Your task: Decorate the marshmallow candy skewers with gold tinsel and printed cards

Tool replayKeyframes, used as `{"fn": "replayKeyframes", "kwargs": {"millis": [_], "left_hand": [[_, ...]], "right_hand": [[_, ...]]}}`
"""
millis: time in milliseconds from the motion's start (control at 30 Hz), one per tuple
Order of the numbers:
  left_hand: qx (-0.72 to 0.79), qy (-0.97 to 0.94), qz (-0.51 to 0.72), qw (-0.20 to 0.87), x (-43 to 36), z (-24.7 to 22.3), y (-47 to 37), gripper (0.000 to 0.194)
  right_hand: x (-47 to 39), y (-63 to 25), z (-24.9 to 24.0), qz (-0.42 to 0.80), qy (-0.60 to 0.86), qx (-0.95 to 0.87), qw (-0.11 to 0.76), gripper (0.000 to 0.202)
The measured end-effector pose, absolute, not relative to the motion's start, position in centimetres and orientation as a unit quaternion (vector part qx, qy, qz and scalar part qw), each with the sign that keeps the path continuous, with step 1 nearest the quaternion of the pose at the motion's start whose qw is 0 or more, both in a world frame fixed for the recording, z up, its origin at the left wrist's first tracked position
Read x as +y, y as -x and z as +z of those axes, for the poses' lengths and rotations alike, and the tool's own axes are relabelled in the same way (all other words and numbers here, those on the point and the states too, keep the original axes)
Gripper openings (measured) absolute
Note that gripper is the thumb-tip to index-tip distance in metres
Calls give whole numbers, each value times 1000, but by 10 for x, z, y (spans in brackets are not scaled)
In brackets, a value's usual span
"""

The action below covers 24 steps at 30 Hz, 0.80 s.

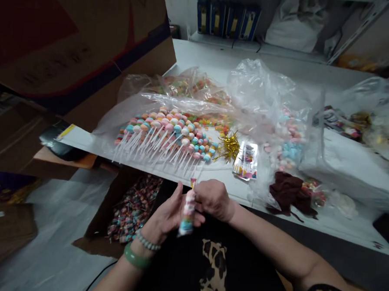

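A marshmallow lollipop in a clear printed wrapper (188, 211) hangs in front of my body, its colours slightly blurred. My right hand (214, 199) is closed, with curled fingers pinching the wrapper near its gathered upper end. Behind the lollipop lies my left hand (173, 209), thumb raised and fingers stretched out under it; whether they touch it is unclear. Just beyond my hands, a pile of unwrapped marshmallow lollipops (169, 129) lies on the table with white sticks towards me. Gold twist ties (228, 147) and flat printed wrappers (246, 160) are at its right.
Below left, an open carton (94, 218) contains many wrapped sweets. A large cardboard box (88, 48) stands at the table's left. Clear bags of candy (197, 87) cover the back, and a dark brown cloth (288, 191) lies at right. Blue binders (229, 20) stand on the shelf.
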<state>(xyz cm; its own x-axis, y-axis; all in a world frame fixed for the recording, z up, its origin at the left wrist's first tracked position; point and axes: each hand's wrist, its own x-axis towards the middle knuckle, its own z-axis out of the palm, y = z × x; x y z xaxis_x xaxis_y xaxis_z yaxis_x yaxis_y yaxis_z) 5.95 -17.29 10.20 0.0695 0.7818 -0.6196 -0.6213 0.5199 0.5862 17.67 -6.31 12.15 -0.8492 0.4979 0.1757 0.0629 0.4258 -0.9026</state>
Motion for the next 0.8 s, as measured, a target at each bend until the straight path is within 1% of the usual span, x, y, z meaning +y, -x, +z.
{"fn": "replayKeyframes", "kwargs": {"millis": [33,67,100,167,233,267,300,333,367,433,467,500,533,567,600,633,667,733,800], "left_hand": [[447,-85,454,766,-175,99,-55,72],[441,-100,439,777,-178,97,-52,70],[463,-129,437,761,-180,98,-48,65],[543,-238,422,686,-182,104,-42,52],[621,-408,364,561,-183,115,-38,40],[653,-487,329,477,-183,121,-37,34],[679,-552,288,389,-184,125,-37,31],[700,-598,247,303,-187,128,-37,29],[716,-627,208,227,-190,129,-37,29],[746,-641,136,122,-201,127,-35,32],[766,-627,103,92,-209,123,-33,34],[792,-602,67,74,-217,119,-28,35],[825,-562,22,58,-225,115,-23,38],[853,-518,-32,51,-233,110,-17,40],[871,-481,-89,41,-239,106,-12,43],[882,-450,-141,11,-244,101,-8,46],[883,-439,-167,-10,-247,98,-5,48],[875,-461,-146,-28,-244,92,-6,50],[859,-509,-50,7,-232,88,-14,46]], "right_hand": [[-63,-179,117,492,142,-835,202,18],[-63,-181,114,486,127,-844,187,18],[-62,-183,111,496,128,-842,169,18],[-59,-183,108,587,177,-784,100,14],[-55,-183,107,726,226,-650,-19,10],[-54,-183,107,777,223,-584,-77,11],[-54,-184,108,808,211,-537,-116,14],[-53,-186,110,821,198,-520,-128,16],[-52,-189,113,816,189,-534,-116,17],[-47,-200,120,750,199,-630,-34,17],[-41,-207,124,685,232,-690,22,15],[-32,-216,127,602,287,-741,81,15],[-22,-226,129,505,371,-766,141,16],[-9,-236,129,387,476,-770,175,18],[4,-246,128,281,556,-761,181,19],[17,-255,125,201,608,-749,171,21],[29,-262,120,152,634,-743,149,27],[46,-271,109,130,662,-730,106,37],[55,-274,98,164,679,-709,95,34]]}}
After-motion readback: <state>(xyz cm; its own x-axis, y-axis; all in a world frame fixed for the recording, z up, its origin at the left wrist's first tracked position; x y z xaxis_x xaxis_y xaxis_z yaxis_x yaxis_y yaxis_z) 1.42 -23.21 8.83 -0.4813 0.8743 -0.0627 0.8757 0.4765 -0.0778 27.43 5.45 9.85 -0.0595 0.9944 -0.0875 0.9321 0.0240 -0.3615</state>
